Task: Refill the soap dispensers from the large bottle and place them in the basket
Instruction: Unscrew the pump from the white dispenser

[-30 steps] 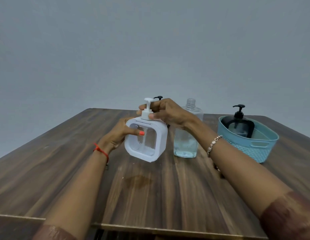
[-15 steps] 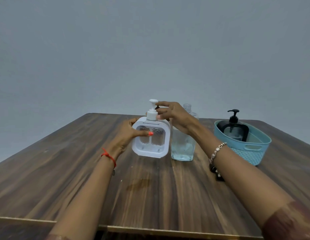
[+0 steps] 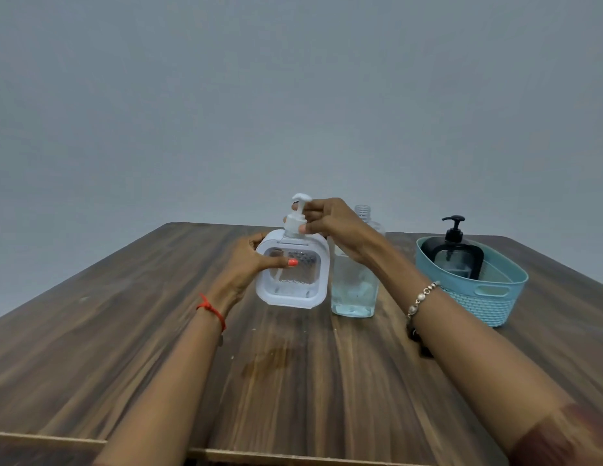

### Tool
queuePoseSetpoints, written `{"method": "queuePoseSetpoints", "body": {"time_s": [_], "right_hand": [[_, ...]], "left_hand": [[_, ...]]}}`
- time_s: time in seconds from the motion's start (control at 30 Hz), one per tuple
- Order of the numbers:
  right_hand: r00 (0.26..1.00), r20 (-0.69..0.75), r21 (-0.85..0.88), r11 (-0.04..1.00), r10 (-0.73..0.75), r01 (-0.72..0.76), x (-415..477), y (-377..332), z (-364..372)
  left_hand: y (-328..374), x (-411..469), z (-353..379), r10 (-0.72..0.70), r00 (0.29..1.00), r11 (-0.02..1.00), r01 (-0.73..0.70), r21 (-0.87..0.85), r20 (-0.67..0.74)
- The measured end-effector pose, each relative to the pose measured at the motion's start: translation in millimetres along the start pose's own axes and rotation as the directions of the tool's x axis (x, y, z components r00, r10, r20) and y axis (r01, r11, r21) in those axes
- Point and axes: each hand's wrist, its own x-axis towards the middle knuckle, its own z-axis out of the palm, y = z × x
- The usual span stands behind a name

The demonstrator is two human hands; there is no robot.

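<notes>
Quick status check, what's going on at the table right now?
Left hand grips white dispenser; right hand pinches its pump collar. Black dispenser already in blue basket. Large bottle uncapped, right beside it. Nothing in the way.

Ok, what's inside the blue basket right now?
One black pump dispenser stands upright at the far end of the blue basket. The near wall hides the basket floor.

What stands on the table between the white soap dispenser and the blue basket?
In the head view, the large clear bottle stands between the white dispenser and the blue basket, uncapped and partly hidden behind the right hand.
</notes>
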Motion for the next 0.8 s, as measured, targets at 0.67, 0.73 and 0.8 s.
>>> {"method": "queuePoseSetpoints", "body": {"time_s": [0.67,0.73,0.8], "right_hand": [[0.837,-0.033,-0.367,0.786,-0.546,0.498,-56.8,58.5,2.8],[0.832,0.232,-0.480,0.685,-0.503,0.548,-67.8,88.1,11.5],[0.822,0.421,-0.569,0.594,-0.382,0.568,-75.8,112.7,19.7]], "left_hand": [[-20.0,-11.2,-35.2,-0.151,0.923,0.987,0.119,-0.111,-0.354],[-17.2,-11.3,-37.1,-0.157,0.919,0.984,0.113,-0.140,-0.361],[-13.1,-11.0,-35.3,-0.155,0.919,0.983,0.108,-0.146,-0.362]]}}
